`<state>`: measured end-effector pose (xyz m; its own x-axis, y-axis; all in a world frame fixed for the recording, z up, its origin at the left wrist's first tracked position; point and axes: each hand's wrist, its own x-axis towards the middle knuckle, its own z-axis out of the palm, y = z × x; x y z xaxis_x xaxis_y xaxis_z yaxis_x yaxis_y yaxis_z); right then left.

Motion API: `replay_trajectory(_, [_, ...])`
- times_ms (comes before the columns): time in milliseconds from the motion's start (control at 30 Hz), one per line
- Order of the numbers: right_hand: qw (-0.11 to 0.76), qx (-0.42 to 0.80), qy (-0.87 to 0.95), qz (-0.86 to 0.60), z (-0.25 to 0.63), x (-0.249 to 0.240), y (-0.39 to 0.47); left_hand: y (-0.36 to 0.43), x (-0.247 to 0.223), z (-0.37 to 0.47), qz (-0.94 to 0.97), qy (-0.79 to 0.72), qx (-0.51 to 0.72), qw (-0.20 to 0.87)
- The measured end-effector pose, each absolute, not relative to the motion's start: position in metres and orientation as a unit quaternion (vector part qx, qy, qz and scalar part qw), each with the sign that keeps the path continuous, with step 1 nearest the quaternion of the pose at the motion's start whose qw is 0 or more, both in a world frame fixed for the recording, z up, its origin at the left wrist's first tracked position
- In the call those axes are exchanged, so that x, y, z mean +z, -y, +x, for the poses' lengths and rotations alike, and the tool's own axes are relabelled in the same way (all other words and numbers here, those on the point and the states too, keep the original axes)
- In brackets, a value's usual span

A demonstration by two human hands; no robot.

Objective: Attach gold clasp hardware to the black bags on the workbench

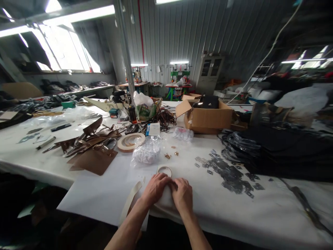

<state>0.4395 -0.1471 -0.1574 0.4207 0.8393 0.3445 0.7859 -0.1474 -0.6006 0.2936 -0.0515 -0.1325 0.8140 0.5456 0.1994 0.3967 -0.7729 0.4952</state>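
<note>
My left hand (156, 187) and my right hand (182, 194) meet at the front of the white-covered table, fingers curled and thumbs close together. What their fingertips pinch, if anything, is hidden. Just beyond them lies a small roll of tape (168, 170), partly covered by the left fingers. A cream strip (131, 198) runs along the outer side of my left forearm, over a white sheet (91, 194). Past the roll sit small brass-coloured metal pieces (168, 156) and a clear bag of white material (147, 152).
Larger tape rolls (131, 141) and brown leather-like pieces (96, 159) lie to the left. Dark small plates (231, 173) are scattered on the right, before stacked black material (291, 149). A cardboard box (208, 119) stands behind. A dark-handled tool (304, 203) with a cord lies far right.
</note>
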Motion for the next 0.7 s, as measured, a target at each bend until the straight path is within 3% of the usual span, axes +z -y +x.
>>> replay_trajectory(700, [0.386, -0.007, 0.55, -0.741, 0.443, -0.174, 0.176, 0.058, -0.146, 0.303, 0.932, -0.227, 0.161, 0.233])
